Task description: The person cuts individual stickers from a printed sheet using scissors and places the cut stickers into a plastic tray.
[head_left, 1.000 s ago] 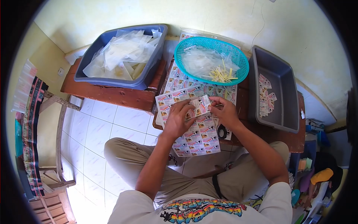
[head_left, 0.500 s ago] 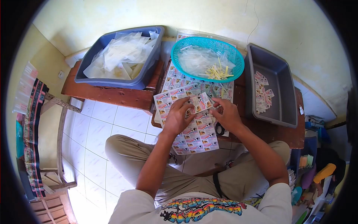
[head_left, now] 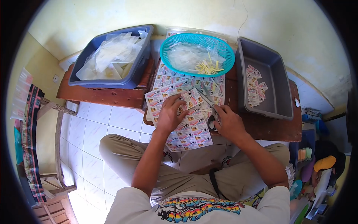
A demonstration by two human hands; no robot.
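Note:
Printed label pieces (head_left: pixel 193 98) lie over a larger sheet of labels (head_left: pixel 187 135). My left hand (head_left: pixel 171 114) rests on the sheet with bent fingers, holding the small pieces at their left side. My right hand (head_left: pixel 229 121) is to the right of the sheet, its fingers closed at the middle of a pair of scissors (head_left: pixel 207 98). The blades point up and away, close to the right end of the label pieces, and the black handle (head_left: pixel 211 122) shows below the fingers. More uncut label sheets (head_left: pixel 164 76) lie beneath, on the wooden bench.
A turquoise basket (head_left: pixel 230 56) holds clear plastic bags and yellow strips. At left, a blue-grey tub (head_left: pixel 130 83) is full of plastic pouches. A grey tray (head_left: pixel 274 86) at right contains cut labels (head_left: pixel 255 87). Another person (head_left: pixel 328 160) is at far right.
My right hand has left the edge of the label pieces and closed on the scissors, which have shifted slightly. My left hand stays on the labels. The view has shifted a little.

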